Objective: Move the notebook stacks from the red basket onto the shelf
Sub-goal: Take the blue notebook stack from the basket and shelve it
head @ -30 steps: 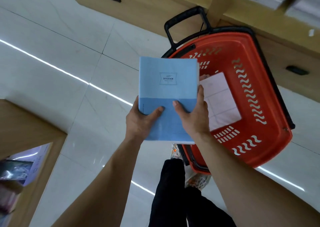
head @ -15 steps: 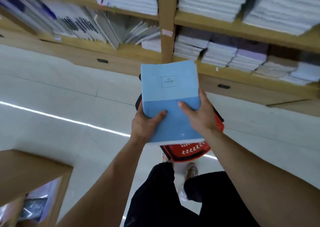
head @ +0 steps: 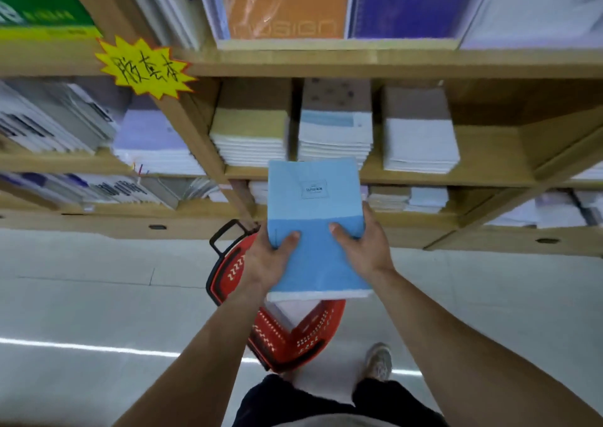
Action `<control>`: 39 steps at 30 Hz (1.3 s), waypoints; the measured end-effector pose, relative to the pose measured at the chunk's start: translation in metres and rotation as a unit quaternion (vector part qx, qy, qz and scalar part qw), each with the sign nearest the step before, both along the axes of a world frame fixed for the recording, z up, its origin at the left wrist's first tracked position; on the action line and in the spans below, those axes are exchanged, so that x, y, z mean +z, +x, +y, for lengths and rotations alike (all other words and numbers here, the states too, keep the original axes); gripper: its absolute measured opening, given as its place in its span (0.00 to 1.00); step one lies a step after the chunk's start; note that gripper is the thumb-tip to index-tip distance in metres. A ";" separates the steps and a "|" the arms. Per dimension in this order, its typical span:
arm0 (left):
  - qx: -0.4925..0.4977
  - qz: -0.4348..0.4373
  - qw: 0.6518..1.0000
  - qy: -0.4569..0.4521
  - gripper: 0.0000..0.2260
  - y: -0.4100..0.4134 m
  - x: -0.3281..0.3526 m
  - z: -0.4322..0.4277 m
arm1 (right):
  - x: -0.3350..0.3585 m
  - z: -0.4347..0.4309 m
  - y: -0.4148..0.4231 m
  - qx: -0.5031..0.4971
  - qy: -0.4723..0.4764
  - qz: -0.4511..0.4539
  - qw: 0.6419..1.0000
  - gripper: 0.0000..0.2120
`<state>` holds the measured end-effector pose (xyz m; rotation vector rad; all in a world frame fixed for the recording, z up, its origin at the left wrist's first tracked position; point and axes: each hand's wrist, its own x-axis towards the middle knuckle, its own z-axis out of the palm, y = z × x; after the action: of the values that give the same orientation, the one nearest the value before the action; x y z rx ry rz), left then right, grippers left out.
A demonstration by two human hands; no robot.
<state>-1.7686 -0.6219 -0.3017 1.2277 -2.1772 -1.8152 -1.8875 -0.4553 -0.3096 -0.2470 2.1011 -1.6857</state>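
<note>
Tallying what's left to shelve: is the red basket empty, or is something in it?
Not empty. A pale flat item, likely more notebooks, lies in the red basket, partly hidden below the blue stack.

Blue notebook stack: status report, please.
Left grip, right grip both holding blue notebook stack. Above red basket, facing shelf. Nothing in the way.

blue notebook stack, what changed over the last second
The blue notebook stack rose from over the red plastic basket toward the wooden shelf. Unchanged: left hand and right hand grip its sides, thumbs on top; basket on the floor.
</note>
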 end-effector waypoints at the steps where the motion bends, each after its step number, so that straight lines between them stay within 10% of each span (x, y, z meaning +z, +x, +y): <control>1: -0.006 -0.003 1.000 0.003 0.29 -0.012 0.004 0.014 | 0.004 0.016 -0.010 -0.005 0.004 0.002 1.000 0.24; 14: -0.057 0.036 0.995 0.079 0.18 -0.161 0.011 0.162 | 0.012 0.171 -0.142 -0.062 0.030 0.004 0.998 0.25; 39: -0.026 0.036 0.997 0.069 0.19 -0.328 -0.047 0.130 | -0.056 0.151 -0.281 -0.086 0.032 -0.049 0.995 0.19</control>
<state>-2.0964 -0.4923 -0.3485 1.1192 -2.0956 -2.0265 -2.1686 -0.3042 -0.3654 0.0367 2.1518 -1.6846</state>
